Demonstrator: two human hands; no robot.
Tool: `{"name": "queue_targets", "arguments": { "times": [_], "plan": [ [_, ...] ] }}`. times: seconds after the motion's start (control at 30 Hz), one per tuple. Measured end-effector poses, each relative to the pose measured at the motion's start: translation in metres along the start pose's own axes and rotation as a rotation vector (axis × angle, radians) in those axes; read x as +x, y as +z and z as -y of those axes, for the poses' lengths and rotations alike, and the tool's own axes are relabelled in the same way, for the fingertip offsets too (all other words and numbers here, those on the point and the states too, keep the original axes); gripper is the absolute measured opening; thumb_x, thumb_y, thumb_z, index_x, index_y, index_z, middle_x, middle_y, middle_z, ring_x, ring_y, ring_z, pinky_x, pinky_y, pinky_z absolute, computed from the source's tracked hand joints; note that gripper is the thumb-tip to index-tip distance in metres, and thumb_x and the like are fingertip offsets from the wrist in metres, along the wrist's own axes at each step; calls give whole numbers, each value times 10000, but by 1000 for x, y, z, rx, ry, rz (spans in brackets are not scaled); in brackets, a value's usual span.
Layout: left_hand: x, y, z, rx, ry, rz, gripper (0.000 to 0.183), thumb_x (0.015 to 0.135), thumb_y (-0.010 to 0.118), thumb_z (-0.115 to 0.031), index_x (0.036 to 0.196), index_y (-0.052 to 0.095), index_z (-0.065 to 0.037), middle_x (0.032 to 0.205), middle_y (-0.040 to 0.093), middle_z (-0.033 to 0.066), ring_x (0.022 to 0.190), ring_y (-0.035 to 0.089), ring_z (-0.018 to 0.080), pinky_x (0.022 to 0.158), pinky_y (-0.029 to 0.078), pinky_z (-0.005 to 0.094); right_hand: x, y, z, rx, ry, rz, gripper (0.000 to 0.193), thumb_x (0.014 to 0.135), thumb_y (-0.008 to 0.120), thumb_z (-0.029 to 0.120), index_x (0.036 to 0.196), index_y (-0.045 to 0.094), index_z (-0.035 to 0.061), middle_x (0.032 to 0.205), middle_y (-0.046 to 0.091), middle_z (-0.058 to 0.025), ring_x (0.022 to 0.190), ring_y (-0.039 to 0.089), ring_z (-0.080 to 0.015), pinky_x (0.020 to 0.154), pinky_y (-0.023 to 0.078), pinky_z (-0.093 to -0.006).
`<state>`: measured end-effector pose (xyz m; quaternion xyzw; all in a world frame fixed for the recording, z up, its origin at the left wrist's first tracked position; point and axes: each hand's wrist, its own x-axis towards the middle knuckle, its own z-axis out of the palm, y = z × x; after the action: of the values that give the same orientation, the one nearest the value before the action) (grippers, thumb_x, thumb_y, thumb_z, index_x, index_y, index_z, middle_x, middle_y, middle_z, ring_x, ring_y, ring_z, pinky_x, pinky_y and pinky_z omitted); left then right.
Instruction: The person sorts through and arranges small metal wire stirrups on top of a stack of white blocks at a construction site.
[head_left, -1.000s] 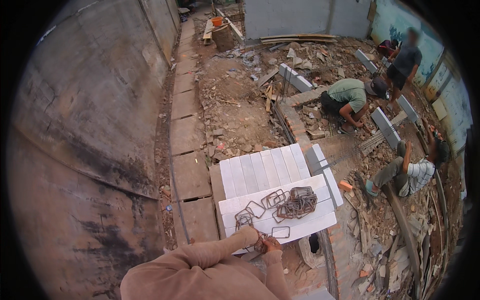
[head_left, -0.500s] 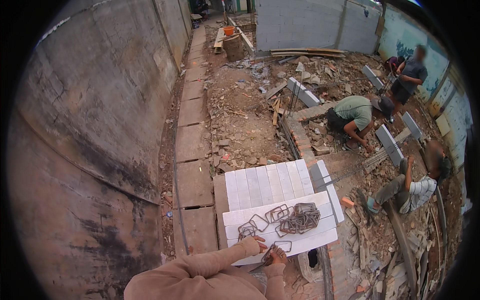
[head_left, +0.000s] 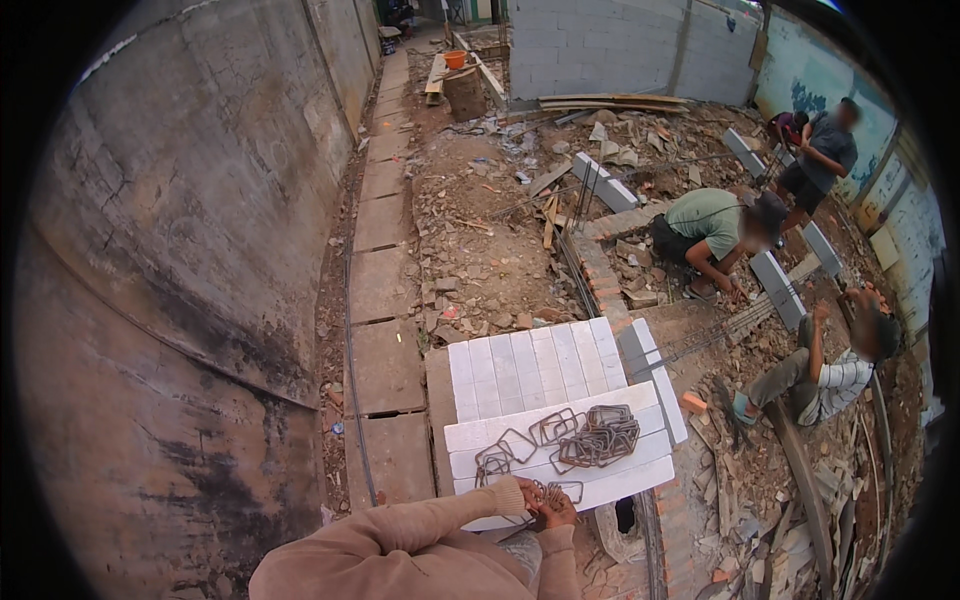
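we are closing our left hand [head_left: 527, 492] and right hand [head_left: 556, 508] on a wire stirrup [head_left: 553, 492] at the white block stack's [head_left: 520, 370] near edge; stirrup pile [head_left: 598, 436] lying beyond, block top partly bare.

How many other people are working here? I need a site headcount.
3: one standing far right, one bending over bricks, one sitting at right. Others may be hidden.

Both hands, left hand [head_left: 527, 492] and right hand [head_left: 556, 508], meet over a bent wire loop [head_left: 551, 492] at the near edge of the white block surface [head_left: 520, 370]; a pile of wire stirrups [head_left: 598, 437] lies toward its right edge.
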<state>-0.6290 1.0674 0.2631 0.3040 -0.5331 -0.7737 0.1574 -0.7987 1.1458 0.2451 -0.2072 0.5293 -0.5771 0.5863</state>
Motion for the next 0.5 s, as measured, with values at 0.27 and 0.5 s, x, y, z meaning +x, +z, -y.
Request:
{"name": "queue_targets", "arguments": {
  "times": [0.27, 0.5],
  "plan": [
    [2, 4, 3, 116, 18, -318, 368, 807, 647, -63, 1150, 524, -11, 871, 665, 85, 778, 621, 143, 691, 515, 290, -23, 40, 39, 221, 364, 74, 288, 769, 661, 69, 1032, 573, -10, 837, 631, -91, 662, 620, -193, 580, 520, -302],
    [-13, 18, 2, 209, -49, -475, 325, 842, 640, -138, 1124, 551, -3, 978, 656, 119, 861, 627, 169, 762, 516, 304, -39, 63, 18, 401, 243, -92, 354, 748, 634, 4, 1096, 571, -15, 886, 629, -103, 737, 611, -207, 631, 524, -335]
  ]
}}
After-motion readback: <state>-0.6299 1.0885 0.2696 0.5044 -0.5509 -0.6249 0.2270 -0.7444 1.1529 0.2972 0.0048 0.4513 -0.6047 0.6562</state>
